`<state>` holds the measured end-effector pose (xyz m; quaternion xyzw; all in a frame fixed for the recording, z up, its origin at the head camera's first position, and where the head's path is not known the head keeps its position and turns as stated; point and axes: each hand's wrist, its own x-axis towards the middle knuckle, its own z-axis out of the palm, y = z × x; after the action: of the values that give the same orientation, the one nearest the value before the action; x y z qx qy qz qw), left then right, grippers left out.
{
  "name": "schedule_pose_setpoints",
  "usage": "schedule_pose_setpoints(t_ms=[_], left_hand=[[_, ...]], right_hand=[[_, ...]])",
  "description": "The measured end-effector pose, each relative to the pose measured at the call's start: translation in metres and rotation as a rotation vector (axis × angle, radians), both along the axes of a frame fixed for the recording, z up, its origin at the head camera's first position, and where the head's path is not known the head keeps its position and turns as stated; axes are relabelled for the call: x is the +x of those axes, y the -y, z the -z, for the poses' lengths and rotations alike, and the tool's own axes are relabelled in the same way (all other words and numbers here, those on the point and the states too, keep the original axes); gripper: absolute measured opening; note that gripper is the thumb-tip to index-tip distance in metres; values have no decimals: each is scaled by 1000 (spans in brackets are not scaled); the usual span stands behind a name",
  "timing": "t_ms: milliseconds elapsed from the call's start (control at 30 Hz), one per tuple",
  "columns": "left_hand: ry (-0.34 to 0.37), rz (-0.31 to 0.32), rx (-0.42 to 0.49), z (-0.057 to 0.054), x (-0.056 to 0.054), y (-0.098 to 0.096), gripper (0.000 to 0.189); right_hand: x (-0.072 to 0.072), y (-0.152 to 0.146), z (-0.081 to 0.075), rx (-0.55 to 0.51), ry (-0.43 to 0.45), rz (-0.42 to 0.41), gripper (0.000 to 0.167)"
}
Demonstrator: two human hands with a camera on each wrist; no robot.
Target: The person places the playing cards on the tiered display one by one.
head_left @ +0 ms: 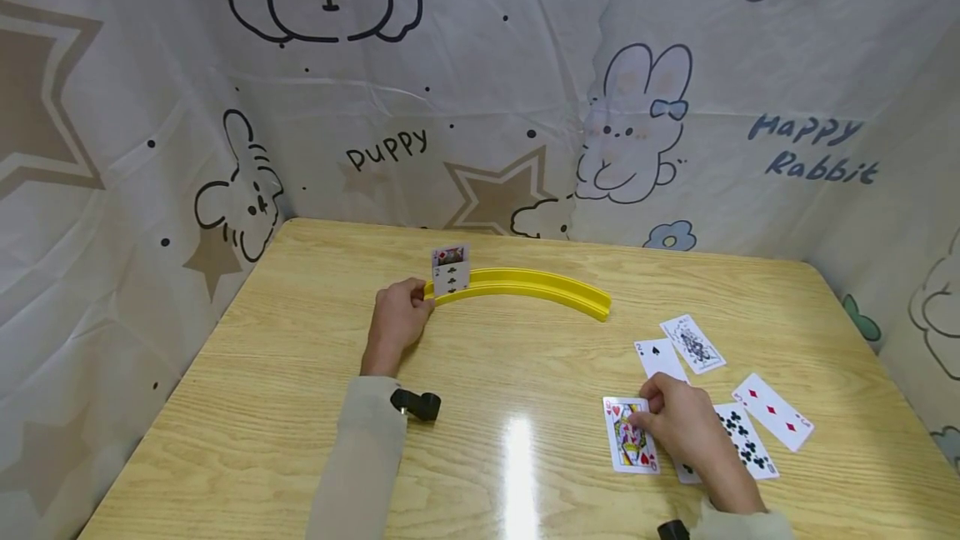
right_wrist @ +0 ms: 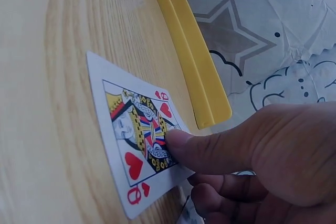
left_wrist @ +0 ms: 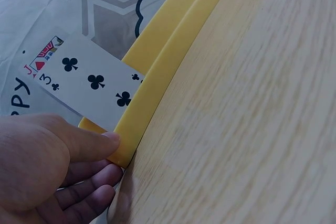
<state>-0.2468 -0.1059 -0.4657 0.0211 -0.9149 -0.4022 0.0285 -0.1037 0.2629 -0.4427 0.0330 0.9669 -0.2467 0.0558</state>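
- The queen of hearts was in the right hand, at the right part of the desk. Its face was turned upward; whether its far edge touched the desk, I could not tell.
- The right grip pinched this card near one side, with the thumb on the face and the fingers apparently underneath. I judged this a good place, because the opposite edge was free. The pressure needed to be light, so that the card would not bend.
- The right hand was over another card, mostly hidden, and close to a many-pip clubs card. A slightly raised wrist was advisable, in order not to drag them.
- Beyond this hand, the two of spades and the joker lay close together; the three of diamonds lay to the right.
- The left hand had its grip on the left end of the yellow card holder. A steady hold without pulling was proper, since the curved piece could perhaps slide.
- In the holder, the three of clubs stood before a red jack, just beside the left thumb. A knock there could tip both, so quiet fingers were best.
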Motion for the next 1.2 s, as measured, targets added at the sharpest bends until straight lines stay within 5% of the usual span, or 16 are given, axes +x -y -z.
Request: schedule_pose_setpoints(t_ms=[1200], left_hand=[[-4,1,-15,0,-1,0,35]], right_hand=[[-12,2,-29,-146,-159,-46,4]])
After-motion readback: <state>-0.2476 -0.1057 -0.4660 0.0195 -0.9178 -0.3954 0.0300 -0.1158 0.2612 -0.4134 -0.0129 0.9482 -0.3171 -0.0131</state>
